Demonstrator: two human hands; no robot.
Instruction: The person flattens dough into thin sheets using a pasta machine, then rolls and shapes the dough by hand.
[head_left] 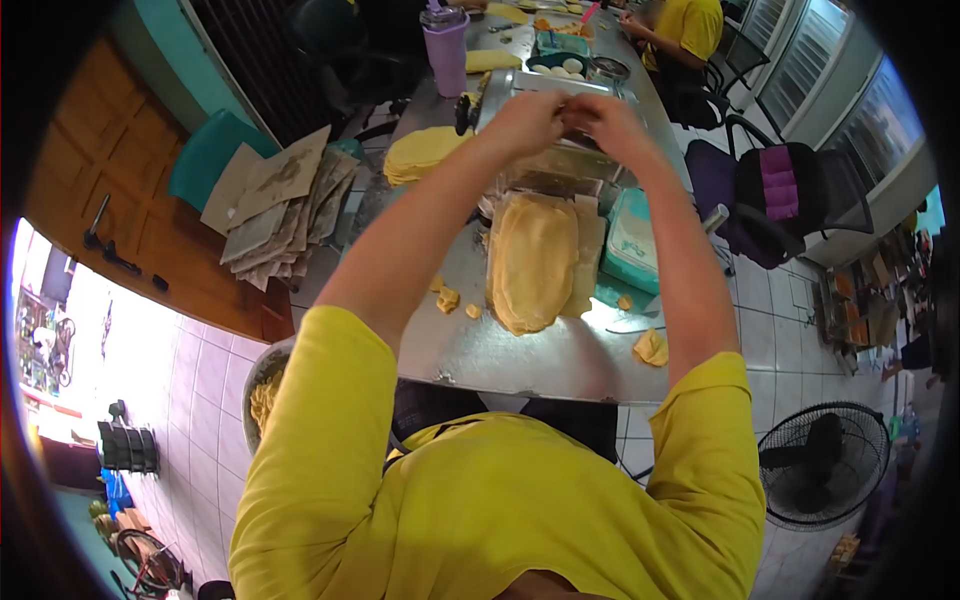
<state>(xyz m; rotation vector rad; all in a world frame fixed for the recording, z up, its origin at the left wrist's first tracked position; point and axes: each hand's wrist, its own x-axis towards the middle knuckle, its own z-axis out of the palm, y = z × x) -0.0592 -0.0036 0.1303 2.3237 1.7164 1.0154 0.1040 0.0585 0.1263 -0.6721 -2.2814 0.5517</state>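
My left hand [537, 118] and my right hand [606, 122] meet over a metal machine [570, 163] on the steel table. Fingers on both hands are curled and close together at the tips; whatever is between them is too small or hidden to make out. Nearer to me lies a stack of flat, oval yellow dough sheets [535, 262] on a board or sheet. A teal container with white contents [632, 238] stands right of that stack, below my right forearm. Small dough scraps [447, 299] and a larger dough piece [650, 347] rest near the front edge.
More dough sheets [425, 152] are stacked at the left, with a purple tumbler [446, 55] behind. Cardboard pieces [275, 205] are piled left of the table. A bowl of dough scraps [258, 405] stands by my left side, a fan [825, 463] at right. A person in yellow [685, 35] sits far right.
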